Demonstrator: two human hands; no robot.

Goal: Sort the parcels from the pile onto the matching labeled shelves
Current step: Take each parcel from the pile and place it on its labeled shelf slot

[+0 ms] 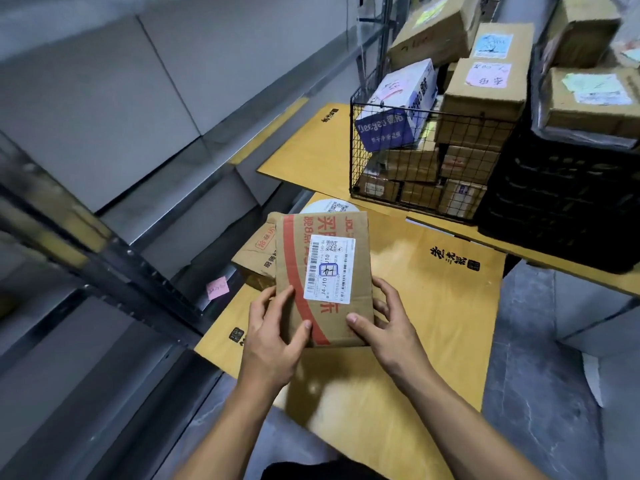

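A flat brown cardboard parcel (323, 271) with a red stripe and a white shipping label is held in front of me, label up. My left hand (273, 337) grips its near left corner, thumb on top. On the other side, my right hand (384, 327) grips the near right corner, thumb on the top face. Beneath and behind the parcel lie another brown box (256, 261) and a white round packet (327, 204) on flattened cardboard. The metal shelf rack (114, 258) runs along the left.
A black wire basket (356, 147) full of boxes stands at the back right, beside a black crate (561, 202) with more boxes stacked on it. Yellow flattened cardboard sheets (433, 306) cover the floor. A pink note (217, 287) sticks on the shelf edge.
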